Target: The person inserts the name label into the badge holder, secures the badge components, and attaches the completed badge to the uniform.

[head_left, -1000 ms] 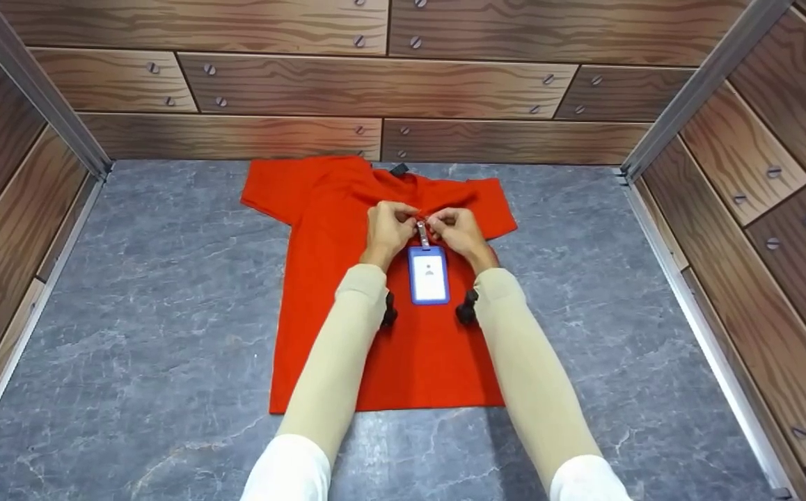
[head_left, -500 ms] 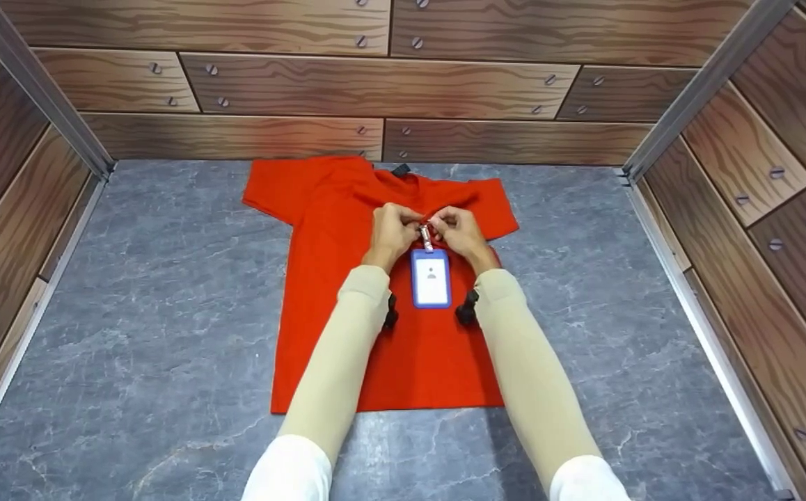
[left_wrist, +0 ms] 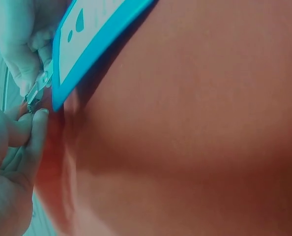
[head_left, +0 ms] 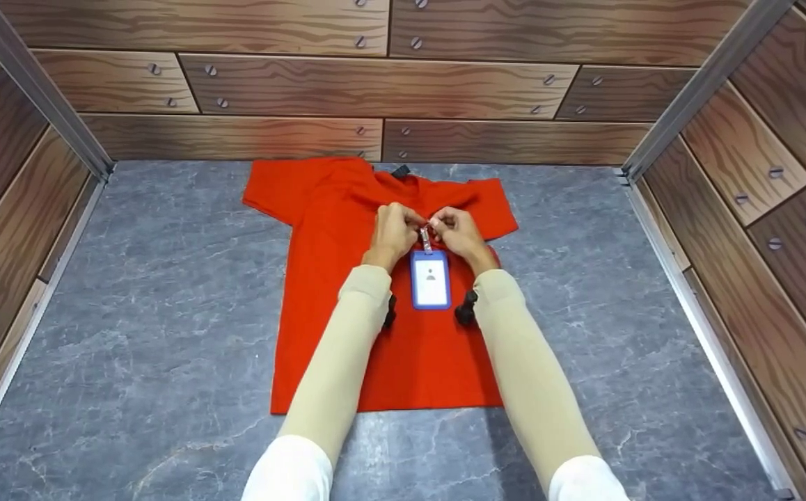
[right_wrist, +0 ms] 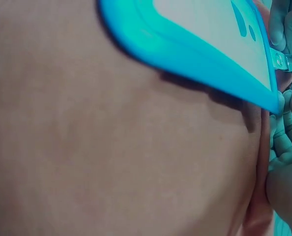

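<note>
A red T-shirt [head_left: 326,313] lies flat, its collar away from me. On its chest rests a blue-framed badge holder [head_left: 431,305] with a white card and a metal clip [head_left: 426,240] at its top. My left hand [head_left: 392,233] pinches a fold of the shirt just left of the clip's end. From the other side, my right hand [head_left: 460,233] pinches the clip's metal end. In the left wrist view the fingertips of both hands meet round the clip [left_wrist: 38,89], and they hide its tip. The holder [right_wrist: 185,71] slants across the top of the right wrist view.
The shirt lies on a grey marbled floor [head_left: 166,334]. Wood-patterned walls [head_left: 375,83] rise at the back and sides, with metal posts [head_left: 709,90] in the corners. The shirt's far edge lies close to the back wall.
Both hands stay at the clip, the left shifted slightly right and nearer me. The badge holder has slid slightly toward me, and the raised shirt fold between the fingers looks lower.
</note>
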A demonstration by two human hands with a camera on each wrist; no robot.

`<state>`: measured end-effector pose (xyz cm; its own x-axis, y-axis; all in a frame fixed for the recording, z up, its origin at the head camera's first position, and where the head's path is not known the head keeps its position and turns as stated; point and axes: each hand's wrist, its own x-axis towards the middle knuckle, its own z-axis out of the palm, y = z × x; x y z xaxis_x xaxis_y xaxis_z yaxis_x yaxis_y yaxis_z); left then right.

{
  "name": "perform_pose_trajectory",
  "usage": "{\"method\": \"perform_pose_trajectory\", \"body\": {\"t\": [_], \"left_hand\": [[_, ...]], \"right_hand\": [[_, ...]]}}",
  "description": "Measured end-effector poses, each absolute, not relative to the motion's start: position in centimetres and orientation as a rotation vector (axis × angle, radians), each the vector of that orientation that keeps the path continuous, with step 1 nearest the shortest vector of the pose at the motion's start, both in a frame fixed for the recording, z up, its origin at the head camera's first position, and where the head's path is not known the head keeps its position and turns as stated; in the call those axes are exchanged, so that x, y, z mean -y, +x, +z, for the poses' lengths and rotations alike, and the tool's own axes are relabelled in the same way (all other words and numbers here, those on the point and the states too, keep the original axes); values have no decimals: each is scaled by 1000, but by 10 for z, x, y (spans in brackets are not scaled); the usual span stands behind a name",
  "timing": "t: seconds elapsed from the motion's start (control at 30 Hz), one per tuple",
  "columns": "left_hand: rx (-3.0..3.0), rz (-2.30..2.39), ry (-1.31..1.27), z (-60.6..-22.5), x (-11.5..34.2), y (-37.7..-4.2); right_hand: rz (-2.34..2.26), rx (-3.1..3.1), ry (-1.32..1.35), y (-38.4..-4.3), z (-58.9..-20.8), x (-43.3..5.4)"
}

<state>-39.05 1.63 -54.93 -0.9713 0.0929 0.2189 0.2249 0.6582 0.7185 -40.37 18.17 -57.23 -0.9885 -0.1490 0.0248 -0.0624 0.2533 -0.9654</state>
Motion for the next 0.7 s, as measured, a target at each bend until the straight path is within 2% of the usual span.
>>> {"method": "perform_pose_trajectory", "body": {"t": [0.7], "left_hand": [[2813, -1123, -260, -547, -18, -391]], "right_hand": [[-1774, -2480, -200, -403, -573, -181]]}}
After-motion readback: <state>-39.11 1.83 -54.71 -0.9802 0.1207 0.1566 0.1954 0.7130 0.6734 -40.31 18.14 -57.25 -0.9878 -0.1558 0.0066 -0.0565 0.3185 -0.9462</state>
